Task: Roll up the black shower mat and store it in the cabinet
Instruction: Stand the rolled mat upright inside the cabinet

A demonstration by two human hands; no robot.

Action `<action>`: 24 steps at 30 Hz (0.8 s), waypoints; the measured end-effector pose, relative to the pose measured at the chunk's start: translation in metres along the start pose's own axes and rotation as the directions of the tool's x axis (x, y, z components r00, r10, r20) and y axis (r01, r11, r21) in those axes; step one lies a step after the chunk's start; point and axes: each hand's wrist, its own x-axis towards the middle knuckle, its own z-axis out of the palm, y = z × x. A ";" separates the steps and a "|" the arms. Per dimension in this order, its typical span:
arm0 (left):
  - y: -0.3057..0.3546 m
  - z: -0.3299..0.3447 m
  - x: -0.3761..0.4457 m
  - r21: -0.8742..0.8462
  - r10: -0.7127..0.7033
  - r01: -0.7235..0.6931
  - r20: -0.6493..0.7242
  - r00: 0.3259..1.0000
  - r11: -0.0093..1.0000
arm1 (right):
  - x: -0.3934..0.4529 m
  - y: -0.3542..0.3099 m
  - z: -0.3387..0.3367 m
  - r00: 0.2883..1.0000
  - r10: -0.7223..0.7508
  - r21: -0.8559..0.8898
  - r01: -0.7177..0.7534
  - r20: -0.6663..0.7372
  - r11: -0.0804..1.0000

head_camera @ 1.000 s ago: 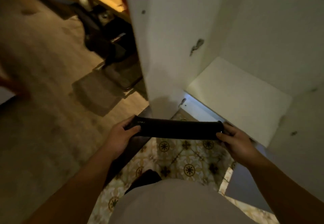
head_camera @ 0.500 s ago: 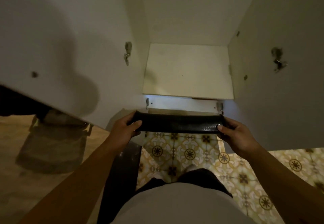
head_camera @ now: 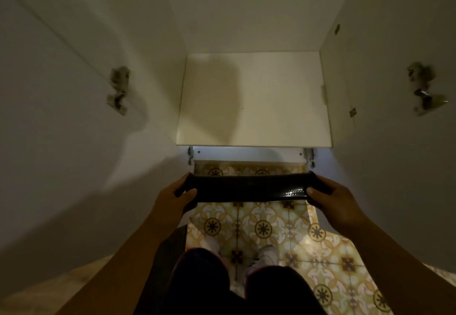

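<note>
The black shower mat (head_camera: 249,187) is rolled into a long tube and held level above the patterned floor. My left hand (head_camera: 172,200) grips its left end and my right hand (head_camera: 335,203) grips its right end. Just beyond the roll stands the white cabinet, its bare bottom shelf (head_camera: 254,102) facing me. Both cabinet doors are swung open: the left door (head_camera: 61,117) and the right door (head_camera: 399,129) flank my arms.
Metal hinges sit on the left door (head_camera: 118,90) and the right door (head_camera: 423,87). Yellow patterned floor tiles (head_camera: 291,235) lie below the roll. My legs and white shoes (head_camera: 265,256) stand on them, close to the cabinet base.
The view has swung from the room to face the open cabinet squarely and come closer. The rolled mat stays gripped at both ends, now centred in front of the shelf.
</note>
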 end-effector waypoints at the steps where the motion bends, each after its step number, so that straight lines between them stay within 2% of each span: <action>1: -0.008 0.001 0.017 0.000 -0.009 0.009 -0.004 1.000 1.000 | 0.017 0.006 0.000 1.000 0.017 -0.017 -0.017 -0.016 1.000; 8: -0.087 -0.004 0.166 0.057 -0.070 0.069 0.023 0.997 0.996 | 0.146 0.084 0.015 0.992 0.066 -0.091 -0.076 -0.107 0.993; 12: -0.146 -0.012 0.262 0.194 -0.073 0.067 0.024 0.997 0.979 | 0.235 0.149 0.024 0.993 0.054 -0.150 -0.069 -0.103 0.986; 15: -0.188 -0.014 0.332 0.315 0.002 -0.012 0.031 1.000 0.949 | 0.306 0.198 0.028 0.995 0.016 -0.234 -0.038 -0.095 0.971; 19: -0.231 -0.021 0.410 0.495 0.157 -0.161 0.050 0.986 0.854 | 0.387 0.242 0.034 0.999 -0.040 -0.317 0.030 -0.026 0.948; 24: -0.265 -0.033 0.486 0.541 0.232 -0.224 0.055 0.971 0.811 | 0.470 0.269 0.051 0.981 -0.171 -0.525 0.196 0.096 0.828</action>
